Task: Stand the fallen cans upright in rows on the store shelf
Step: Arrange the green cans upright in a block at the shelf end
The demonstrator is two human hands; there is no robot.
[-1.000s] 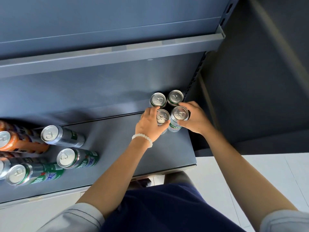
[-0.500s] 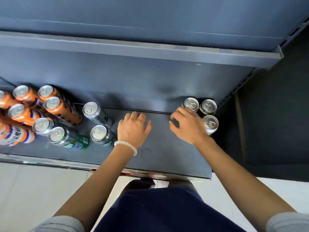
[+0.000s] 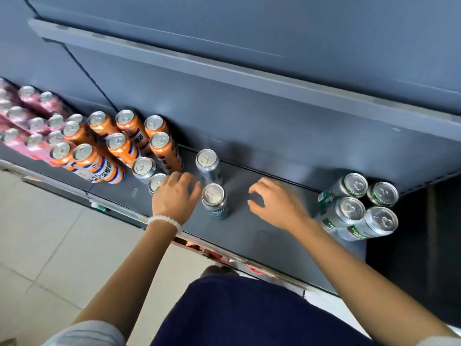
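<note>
Four silver-and-green cans (image 3: 349, 211) stand packed together at the right end of the dark grey shelf (image 3: 249, 236). Two more green cans are in the middle, one at the back (image 3: 209, 166) and one nearer the front (image 3: 215, 201). Two others (image 3: 143, 167) sit beside the orange cans. My left hand (image 3: 174, 198), with a bead bracelet, reaches over the nearer of those two (image 3: 156, 182) and partly covers it; whether it touches is unclear. My right hand (image 3: 272, 203) hovers over bare shelf with loosely curled fingers and holds nothing.
Several orange cans (image 3: 119, 143) crowd the shelf's left part, and pink cans (image 3: 27, 121) lie beyond them. An upper shelf edge (image 3: 224, 78) overhangs the back. A tiled floor (image 3: 50, 233) runs below the shelf's front lip.
Both hands have let go of the four-can group on the right and moved left along the shelf. The view has swung left, bringing the orange and pink cans into sight.
</note>
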